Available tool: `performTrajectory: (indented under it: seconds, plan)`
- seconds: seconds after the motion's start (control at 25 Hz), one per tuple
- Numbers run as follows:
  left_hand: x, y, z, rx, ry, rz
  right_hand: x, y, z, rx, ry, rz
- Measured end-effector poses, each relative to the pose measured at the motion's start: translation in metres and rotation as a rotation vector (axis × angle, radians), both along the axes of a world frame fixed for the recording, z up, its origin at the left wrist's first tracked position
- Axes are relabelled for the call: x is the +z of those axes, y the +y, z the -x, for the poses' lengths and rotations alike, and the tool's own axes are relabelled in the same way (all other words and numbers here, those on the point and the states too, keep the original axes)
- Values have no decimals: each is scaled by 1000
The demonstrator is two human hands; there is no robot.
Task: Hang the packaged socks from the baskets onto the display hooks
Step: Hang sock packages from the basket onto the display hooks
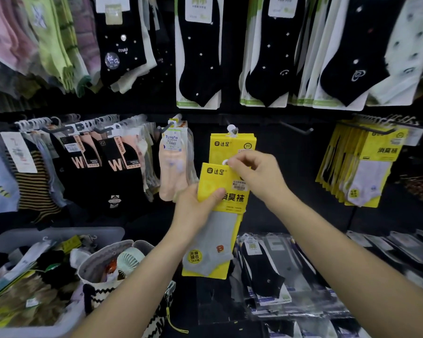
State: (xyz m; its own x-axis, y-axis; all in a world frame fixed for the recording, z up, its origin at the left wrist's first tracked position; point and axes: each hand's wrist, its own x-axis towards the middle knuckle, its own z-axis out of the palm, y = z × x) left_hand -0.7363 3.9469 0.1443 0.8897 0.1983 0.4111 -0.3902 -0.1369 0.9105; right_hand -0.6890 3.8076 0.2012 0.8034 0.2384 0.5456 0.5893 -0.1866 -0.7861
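Observation:
A yellow pack of grey socks (213, 240) is held up in front of the display wall. My left hand (195, 206) grips its left edge with the thumb across the yellow card. My right hand (257, 176) pinches the white hanger tab at the pack's top. Just behind it, matching yellow packs (232, 145) hang from a display hook (232, 129). At the lower left a white plastic basket (59, 234) holds several packaged socks.
A grey fabric tote (100, 262) with a small fan stands beside the basket. A bare hook (296, 129) juts out to the right of the yellow packs. More yellow packs (362, 167) hang at right, pink socks (174, 172) at left. Bagged socks (266, 269) lie below.

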Motion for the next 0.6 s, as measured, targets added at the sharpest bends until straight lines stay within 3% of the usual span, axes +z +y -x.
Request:
performTrajectory:
  seconds: [0.28, 0.6]
  plan:
    - [10, -18, -27, 72, 49, 73, 33, -13, -24, -203, 71, -102]
    - [13, -5, -43, 238, 92, 71, 49, 8, -52, -230, 76, -34]
